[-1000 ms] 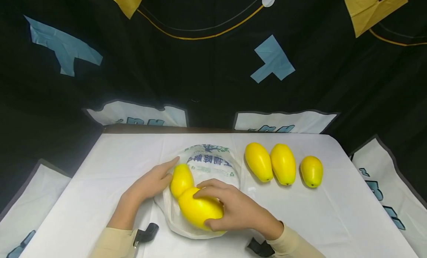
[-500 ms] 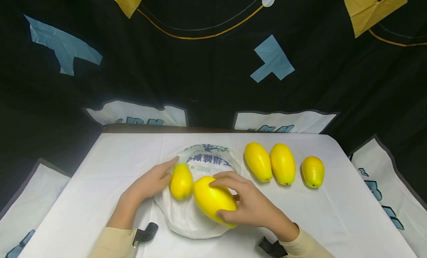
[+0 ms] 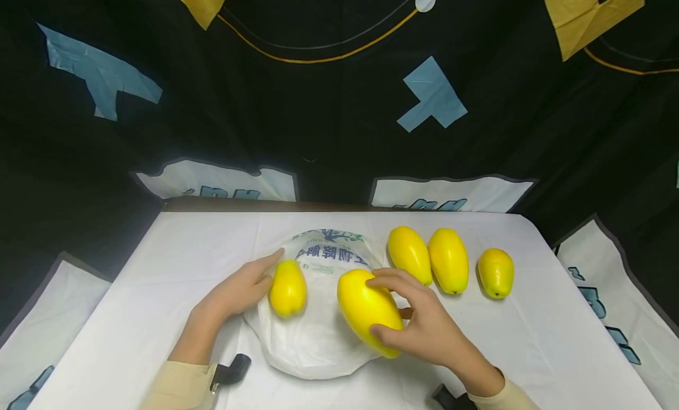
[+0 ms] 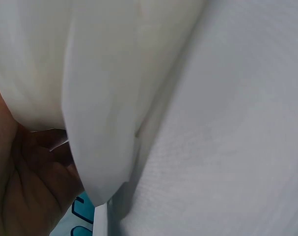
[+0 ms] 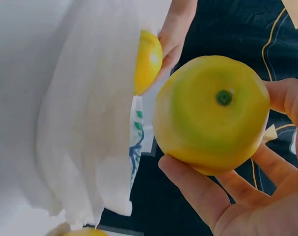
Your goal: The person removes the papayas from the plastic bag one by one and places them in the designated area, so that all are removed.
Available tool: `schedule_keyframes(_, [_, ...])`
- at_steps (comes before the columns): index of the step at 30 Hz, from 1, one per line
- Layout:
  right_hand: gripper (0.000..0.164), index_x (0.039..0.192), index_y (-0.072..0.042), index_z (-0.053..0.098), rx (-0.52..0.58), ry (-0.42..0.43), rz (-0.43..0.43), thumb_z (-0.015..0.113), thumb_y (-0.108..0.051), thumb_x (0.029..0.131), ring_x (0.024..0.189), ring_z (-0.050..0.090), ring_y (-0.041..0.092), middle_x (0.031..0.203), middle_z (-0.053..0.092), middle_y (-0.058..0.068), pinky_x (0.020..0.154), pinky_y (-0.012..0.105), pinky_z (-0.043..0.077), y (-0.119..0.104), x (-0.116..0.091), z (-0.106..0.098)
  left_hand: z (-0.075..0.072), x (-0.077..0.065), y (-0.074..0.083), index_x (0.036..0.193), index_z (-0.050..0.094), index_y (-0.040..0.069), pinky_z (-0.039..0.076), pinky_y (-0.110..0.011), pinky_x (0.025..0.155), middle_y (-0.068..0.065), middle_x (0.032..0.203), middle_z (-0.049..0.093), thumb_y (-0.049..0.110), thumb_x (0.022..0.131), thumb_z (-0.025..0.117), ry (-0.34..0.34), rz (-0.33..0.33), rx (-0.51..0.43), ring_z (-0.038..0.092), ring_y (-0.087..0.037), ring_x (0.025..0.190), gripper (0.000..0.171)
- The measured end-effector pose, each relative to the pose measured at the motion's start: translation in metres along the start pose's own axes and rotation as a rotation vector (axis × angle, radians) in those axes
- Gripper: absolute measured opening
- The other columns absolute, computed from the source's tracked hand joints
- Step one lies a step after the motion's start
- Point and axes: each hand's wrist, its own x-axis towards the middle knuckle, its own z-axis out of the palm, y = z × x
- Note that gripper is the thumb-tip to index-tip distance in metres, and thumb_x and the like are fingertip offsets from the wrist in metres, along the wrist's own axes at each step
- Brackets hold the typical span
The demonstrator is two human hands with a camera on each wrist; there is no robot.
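Note:
A white plastic bag point(image 3: 318, 351) with mirrored printing stands with its mouth spread in the middle of the table. My left hand point(image 3: 241, 289) holds the bag's left rim; in the left wrist view, plastic hides most of its fingers. Just inside that rim shows a yellow papaya-like fruit point(image 3: 288, 289), close to the left thumb. Over the bag's right side, my right hand point(image 3: 424, 318) grips a larger yellow papaya-like fruit point(image 3: 366, 310) between thumb and fingers. Its green-tinged end with a dark green stem spot faces the right wrist camera.
Two long yellow fruits point(image 3: 448, 261) lie side by side at the table's back right, with a smaller one point(image 3: 495, 273) to their right. The white-covered table point(image 3: 557, 351) ends before a black curtain point(image 3: 339, 121).
My right hand has moved right with the large fruit, away from the fruit at the left rim and toward the bag's right edge. The left hand has stayed put.

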Motion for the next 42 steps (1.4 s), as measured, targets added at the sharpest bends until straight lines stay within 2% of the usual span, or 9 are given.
schedule_keyframes(10, [0.06, 0.127, -0.028, 0.06, 0.022, 0.076, 0.065, 0.085, -0.017, 0.073, 0.121, 0.052, 0.022, 0.138, 0.05, -0.005, 0.067, 0.026, 0.059, 0.009, -0.016, -0.006, -0.001, 0.0, -0.002, 0.153, 0.032, 0.011, 0.022, -0.05, 0.116, -0.006, 0.156, 0.032, 0.016, 0.1, 0.042, 0.01, -0.008, 0.017, 0.026, -0.032, 0.144, 0.054])
schedule_keyframes(17, [0.062, 0.125, -0.031, 0.06, -0.003, 0.132, 0.19, 0.087, -0.016, 0.071, 0.114, 0.052, 0.02, 0.134, 0.051, -0.011, 0.069, 0.027, 0.059, 0.023, -0.03, -0.011, -0.002, -0.002, -0.003, 0.153, 0.031, 0.01, 0.022, -0.051, 0.116, -0.007, 0.156, 0.032, 0.017, 0.1, 0.042, 0.012, -0.011, 0.008, 0.025, -0.033, 0.144, 0.054])
schedule_keyframes(25, [0.063, 0.126, -0.031, 0.058, -0.017, 0.188, 0.26, 0.086, -0.016, 0.073, 0.112, 0.051, 0.02, 0.134, 0.05, -0.011, 0.069, 0.029, 0.059, 0.042, -0.05, -0.019, -0.001, -0.003, -0.005, 0.153, 0.031, 0.006, 0.022, -0.05, 0.116, -0.011, 0.155, 0.032, 0.012, 0.1, 0.043, 0.011, 0.018, -0.008, 0.027, -0.034, 0.142, 0.055])
schedule_keyframes(32, [0.061, 0.127, -0.031, 0.057, -0.135, 0.229, 0.33, 0.085, -0.018, 0.074, 0.105, 0.056, 0.025, 0.132, 0.051, -0.009, 0.07, 0.035, 0.059, 0.056, -0.062, -0.03, 0.001, -0.002, -0.006, 0.153, 0.031, 0.007, 0.022, -0.05, 0.116, -0.01, 0.155, 0.032, 0.012, 0.1, 0.043, 0.012, 0.017, -0.004, 0.027, -0.034, 0.143, 0.054])
schedule_keyframes(38, [0.06, 0.129, -0.024, 0.056, -0.225, 0.249, 0.348, 0.084, -0.016, 0.075, 0.112, 0.057, 0.023, 0.132, 0.053, -0.005, 0.085, 0.045, 0.055, 0.065, -0.075, -0.037, 0.001, -0.002, -0.003, 0.153, 0.031, 0.008, 0.022, -0.05, 0.116, -0.009, 0.156, 0.032, 0.014, 0.1, 0.043, 0.009, 0.016, -0.006, 0.026, -0.033, 0.143, 0.054])
schedule_keyframes(42, [0.06, 0.13, -0.021, 0.055, -0.229, 0.261, 0.374, 0.082, -0.016, 0.077, 0.118, 0.053, 0.024, 0.131, 0.054, -0.003, 0.094, 0.05, 0.05, 0.069, -0.082, -0.04, 0.0, -0.001, 0.0, 0.153, 0.031, 0.01, 0.022, -0.05, 0.116, -0.007, 0.157, 0.031, 0.016, 0.101, 0.043, 0.004, 0.011, -0.003, 0.025, -0.032, 0.144, 0.054])
